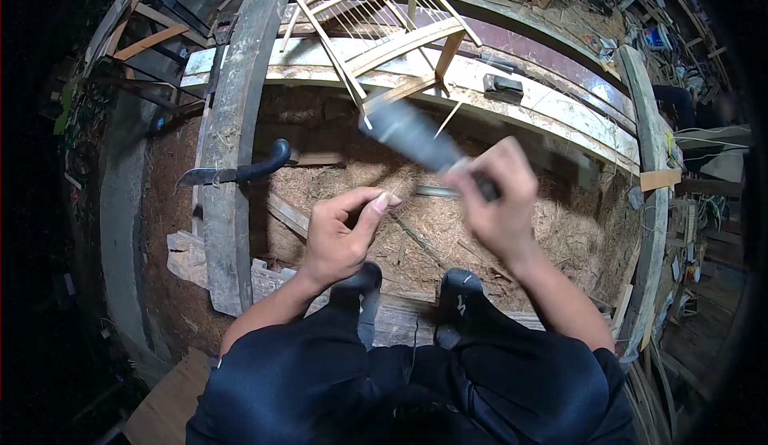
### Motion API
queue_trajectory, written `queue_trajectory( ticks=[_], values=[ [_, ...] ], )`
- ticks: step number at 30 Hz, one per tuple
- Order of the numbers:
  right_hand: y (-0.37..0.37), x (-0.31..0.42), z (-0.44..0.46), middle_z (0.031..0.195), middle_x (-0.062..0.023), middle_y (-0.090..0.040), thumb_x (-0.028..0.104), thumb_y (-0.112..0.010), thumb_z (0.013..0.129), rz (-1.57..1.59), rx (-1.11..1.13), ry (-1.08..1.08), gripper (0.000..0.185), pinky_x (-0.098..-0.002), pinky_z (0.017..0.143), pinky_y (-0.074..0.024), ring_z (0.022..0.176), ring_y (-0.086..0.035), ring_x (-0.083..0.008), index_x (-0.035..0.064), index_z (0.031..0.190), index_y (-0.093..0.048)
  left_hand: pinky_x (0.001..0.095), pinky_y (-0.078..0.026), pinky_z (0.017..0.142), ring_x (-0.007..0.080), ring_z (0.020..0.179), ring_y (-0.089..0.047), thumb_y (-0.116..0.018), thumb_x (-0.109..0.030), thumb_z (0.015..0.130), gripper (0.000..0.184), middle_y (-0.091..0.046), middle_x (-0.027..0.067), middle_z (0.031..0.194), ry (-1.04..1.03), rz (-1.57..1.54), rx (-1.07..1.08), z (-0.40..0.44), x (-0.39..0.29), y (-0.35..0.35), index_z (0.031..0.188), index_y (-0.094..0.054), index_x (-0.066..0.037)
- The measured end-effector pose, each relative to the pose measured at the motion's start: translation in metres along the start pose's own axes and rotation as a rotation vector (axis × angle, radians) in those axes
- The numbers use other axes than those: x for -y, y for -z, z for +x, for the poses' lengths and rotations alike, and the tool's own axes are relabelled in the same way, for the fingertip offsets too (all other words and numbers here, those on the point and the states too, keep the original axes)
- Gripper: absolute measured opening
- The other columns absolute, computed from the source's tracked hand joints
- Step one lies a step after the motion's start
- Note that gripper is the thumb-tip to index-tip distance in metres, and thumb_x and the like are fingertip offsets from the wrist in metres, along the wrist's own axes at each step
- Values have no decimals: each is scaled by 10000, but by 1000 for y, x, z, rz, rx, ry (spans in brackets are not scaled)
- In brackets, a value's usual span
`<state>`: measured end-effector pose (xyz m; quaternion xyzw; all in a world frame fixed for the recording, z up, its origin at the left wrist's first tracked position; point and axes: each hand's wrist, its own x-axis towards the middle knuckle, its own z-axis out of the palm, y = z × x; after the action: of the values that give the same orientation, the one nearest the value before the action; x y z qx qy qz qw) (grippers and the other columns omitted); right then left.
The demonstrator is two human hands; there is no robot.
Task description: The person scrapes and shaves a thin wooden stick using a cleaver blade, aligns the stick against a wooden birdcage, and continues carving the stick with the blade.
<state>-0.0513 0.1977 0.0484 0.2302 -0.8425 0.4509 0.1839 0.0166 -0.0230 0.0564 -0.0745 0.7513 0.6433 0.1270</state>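
Note:
My right hand is wrapped round the dark handle of a broad-bladed knife, smeared by motion. Its grey blade points up and left, toward the wooden frame. My left hand is closed in a pinch, thumb against forefinger, in front of my legs; whatever lies between the fingertips is too small to make out. Just beyond the blade, a light wooden frame with thin parallel bars rests tilted on the bench. A thin stick shows beside the blade.
A white-topped plank bench runs across, bearing a small dark block. On the left beam lies a curved knife with a black handle. Wood shavings cover the ground between my shoes. Another beam stands at right.

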Motion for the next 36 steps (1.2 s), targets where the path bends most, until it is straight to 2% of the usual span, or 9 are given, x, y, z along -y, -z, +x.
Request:
queue_trajectory(
  ticks=[1,3,4,6,13,20,25,26,36],
  values=[
    [7,-19,5,710,-71,-530,166,-776,817,-97,-110,-13,204,-280,500,-399,642,-521,-150,12,798,-644,272,-503,668,93,734,-631,-597,-63,937,168,-701,79,768,23,10,-2,0,2,0,1029,-691,41],
    [25,-35,10,708,-44,-551,269,-713,903,3,-258,-512,263,-255,486,-376,615,-515,-113,19,874,-634,237,-412,577,52,640,-535,-604,-81,949,166,-633,22,701,-79,35,-40,2,12,0,1024,-696,35],
    [36,-40,11,732,-43,-563,331,-686,921,243,-311,-660,327,-246,481,-371,589,-504,-95,9,921,-626,202,-313,471,7,530,-427,-608,-93,959,163,-557,-42,621,-202,53,-74,4,17,0,1019,-699,29],
    [45,-37,18,774,-45,-575,424,-657,932,585,-408,-836,475,-227,464,-359,506,-461,-61,-41,1011,-602,202,-340,498,15,557,-452,-614,-86,954,160,-583,-30,651,-242,89,-91,5,17,0,1006,-708,32],
    [50,-23,21,772,-53,-580,310,-690,928,769,-292,-876,364,-248,446,-368,496,-459,-75,-47,952,-619,243,-485,647,101,720,-629,-674,-75,902,162,-704,93,802,-259,174,-97,6,18,1,998,-719,47],
    [48,-24,14,741,-55,-607,189,-696,922,829,-340,-842,228,-249,476,-408,534,-516,-98,-22,978,-631,213,-358,491,45,544,-479,-682,-35,891,106,-576,8,652,-367,173,-144,13,22,9,953,-724,39],
    [47,-23,7,915,-167,-686,142,-708,902,766,-269,-849,284,-258,573,-525,709,-680,-191,-59,1082,-618,186,-395,445,70,508,-541,-684,-152,921,161,-677,64,813,16,-372,-273,18,15,28,969,-687,2],
    [48,-24,4,927,-187,-686,135,-709,900,810,-245,-857,324,-276,616,-555,763,-695,-220,-75,1122,-603,175,-434,421,85,542,-612,-684,-146,921,178,-725,131,892,-5,-479,-279,20,23,33,998,-686,14],
    [37,-20,-12,924,-178,-675,156,-690,916,737,-161,-944,364,-305,673,-576,784,-697,-231,-101,1153,-587,184,-443,448,82,593,-604,-600,-172,973,215,-705,125,1062,-84,-815,-300,26,25,36,1132,-676,-50]
  ],
)
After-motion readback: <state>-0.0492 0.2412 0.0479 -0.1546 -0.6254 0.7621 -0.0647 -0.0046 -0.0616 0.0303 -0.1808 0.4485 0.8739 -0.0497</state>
